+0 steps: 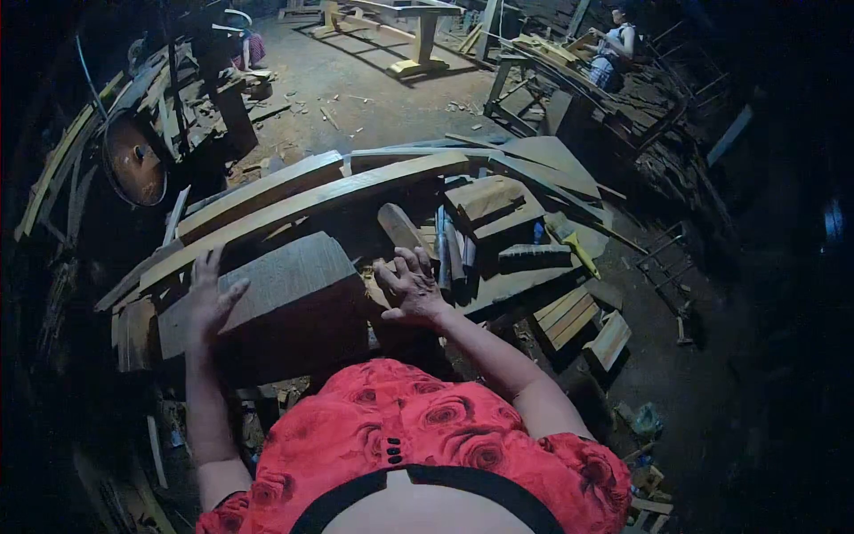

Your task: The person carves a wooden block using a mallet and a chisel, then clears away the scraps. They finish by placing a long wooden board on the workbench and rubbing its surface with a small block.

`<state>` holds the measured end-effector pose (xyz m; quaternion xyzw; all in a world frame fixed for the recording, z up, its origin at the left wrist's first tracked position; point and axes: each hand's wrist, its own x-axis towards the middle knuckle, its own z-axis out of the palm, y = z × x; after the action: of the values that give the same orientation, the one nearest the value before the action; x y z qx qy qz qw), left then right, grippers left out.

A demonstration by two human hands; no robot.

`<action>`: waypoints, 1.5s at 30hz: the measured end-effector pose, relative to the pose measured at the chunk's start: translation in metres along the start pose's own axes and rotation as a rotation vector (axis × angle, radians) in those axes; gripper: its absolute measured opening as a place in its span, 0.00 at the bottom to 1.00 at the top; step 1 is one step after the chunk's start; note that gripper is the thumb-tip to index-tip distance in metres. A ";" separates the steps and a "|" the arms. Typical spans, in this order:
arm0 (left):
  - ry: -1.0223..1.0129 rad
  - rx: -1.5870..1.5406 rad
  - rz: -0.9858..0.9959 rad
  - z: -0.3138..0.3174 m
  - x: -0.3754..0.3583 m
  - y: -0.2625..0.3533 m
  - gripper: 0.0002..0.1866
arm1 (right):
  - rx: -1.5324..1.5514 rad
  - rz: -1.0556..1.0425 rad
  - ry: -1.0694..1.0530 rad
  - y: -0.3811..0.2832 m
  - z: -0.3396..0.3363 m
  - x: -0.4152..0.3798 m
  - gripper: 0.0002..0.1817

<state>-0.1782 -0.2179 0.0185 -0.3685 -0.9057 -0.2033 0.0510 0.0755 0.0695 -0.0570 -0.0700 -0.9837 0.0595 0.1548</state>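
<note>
A large squared wooden block [294, 271] lies across the bench before me, its pale grain facing up. My left hand [210, 298] is at the block's left part, fingers stretched and thumb apart, holding nothing. Past the block's right end is my right hand [412, 289], fingers curved but apart, with nothing visible in it. A round-ended wooden piece [402, 227] lies just beyond its fingertips. Chisel-like tools [452, 245] rest to its right. Farther right are a dark-bristled brush [534, 258] and a tool with a yellow handle [583, 254]. What lies under my right palm is hidden.
Long beams [311, 200] run along the bench's far side. A wooden block [489, 200] sits behind the tools, and short striped wood pieces [567, 318] lie at right. A round metal disc [135, 160] stands at left. One person [614, 44] sits at back right, another [249, 49] at back left.
</note>
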 end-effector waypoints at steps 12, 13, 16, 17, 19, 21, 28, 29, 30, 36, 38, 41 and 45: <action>0.045 0.210 -0.116 0.060 0.045 0.009 0.42 | 0.147 -0.005 0.056 0.014 0.014 0.003 0.44; 0.033 0.208 -0.126 0.057 0.047 0.013 0.42 | 0.143 0.010 0.037 0.013 0.011 0.004 0.44; 0.033 0.175 -0.126 0.053 0.049 0.018 0.42 | 0.168 0.033 0.029 0.014 0.012 0.008 0.43; 0.032 0.198 -0.115 0.054 0.051 0.016 0.42 | 0.182 0.022 0.012 0.014 0.014 0.009 0.43; -0.009 0.207 -0.159 0.052 0.055 0.022 0.43 | 0.187 0.051 0.019 0.015 0.014 0.011 0.41; -0.013 0.185 -0.154 0.053 0.055 0.014 0.45 | 0.155 0.048 -0.011 0.013 0.010 0.016 0.41; -0.053 0.178 -0.207 0.048 0.059 0.021 0.45 | 0.237 0.122 -0.192 0.013 0.005 0.016 0.46; -0.045 0.190 -0.201 0.049 0.059 0.022 0.45 | 0.252 0.125 -0.208 0.013 0.003 0.016 0.47; -0.054 0.187 -0.194 0.050 0.059 0.021 0.45 | 0.265 0.125 -0.219 0.014 0.004 0.017 0.47; -0.027 0.193 -0.163 0.051 0.057 0.015 0.45 | 0.354 0.067 -0.289 0.022 -0.012 0.027 0.48; -0.037 0.205 -0.190 0.047 0.060 0.022 0.45 | 0.396 -0.003 -0.205 0.029 -0.017 0.032 0.44; -0.026 0.231 -0.179 0.049 0.059 0.024 0.44 | 0.369 0.004 -0.151 0.037 -0.020 0.043 0.39; 0.000 0.235 -0.161 0.057 0.055 0.013 0.43 | 0.703 0.117 -0.132 0.049 -0.063 0.071 0.37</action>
<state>-0.2063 -0.1509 -0.0158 -0.2862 -0.9499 -0.0992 0.0775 0.0345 0.1347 0.0164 -0.0649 -0.9053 0.4071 0.1021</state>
